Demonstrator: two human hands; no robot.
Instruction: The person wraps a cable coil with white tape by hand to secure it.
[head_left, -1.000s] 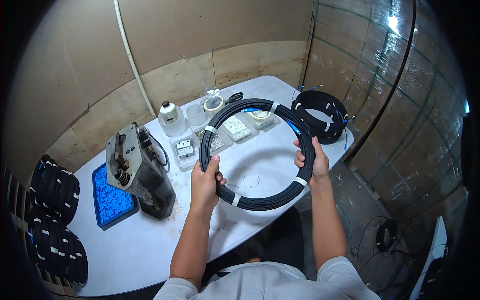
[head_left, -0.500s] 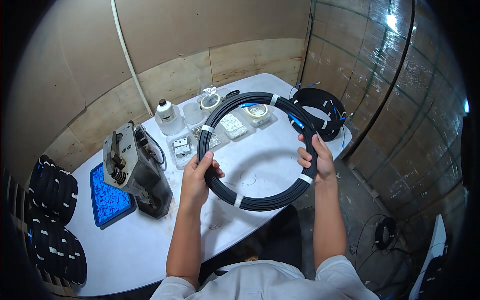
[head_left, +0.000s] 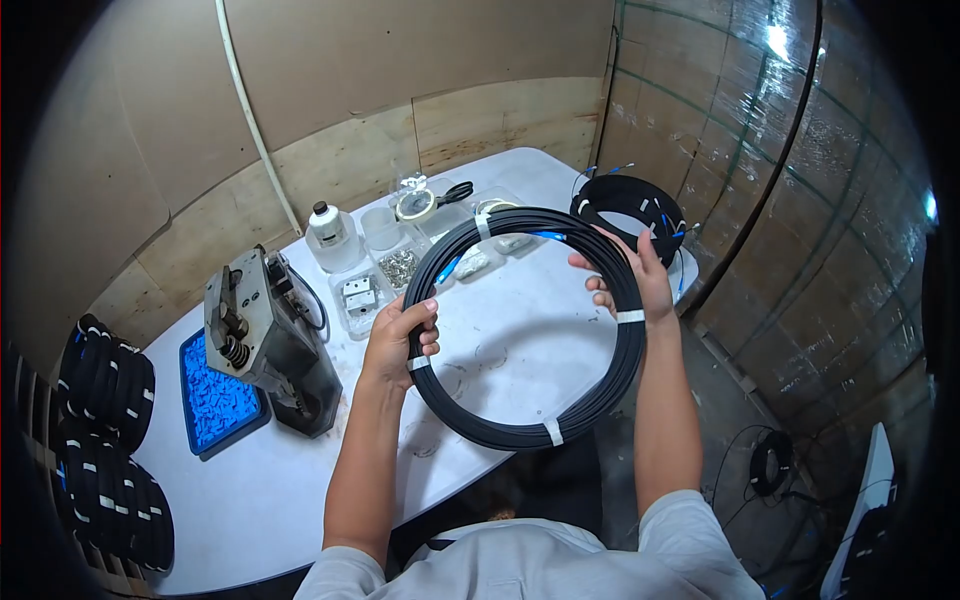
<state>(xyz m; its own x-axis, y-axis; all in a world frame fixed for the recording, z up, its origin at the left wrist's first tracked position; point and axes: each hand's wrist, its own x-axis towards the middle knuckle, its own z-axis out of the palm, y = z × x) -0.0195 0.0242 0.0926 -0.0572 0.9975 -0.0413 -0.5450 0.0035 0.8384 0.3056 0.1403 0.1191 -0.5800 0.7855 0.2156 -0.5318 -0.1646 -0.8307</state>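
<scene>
A coil of black cable, bound with several white tape bands, is held up above the table between my hands. Two blue connectors show on its inner side, one a blue connector at the upper left. My left hand is closed round the coil's left side, thumb on top. On the right, my right hand is around the rim, its thumb raised and its fingertips showing inside the ring; part of the palm is hidden behind the cable.
A metal hand press stands left on the white table, beside a blue tray of small blue pieces. Behind are a bottle, clear boxes of small parts, tape rolls and scissors. More black coils lie far left; another coil sits back right.
The coil has turned counterclockwise and sits slightly lower; its tape bands and blue connectors have shifted round. My right hand has moved up along the rim, and its thumb has lifted.
</scene>
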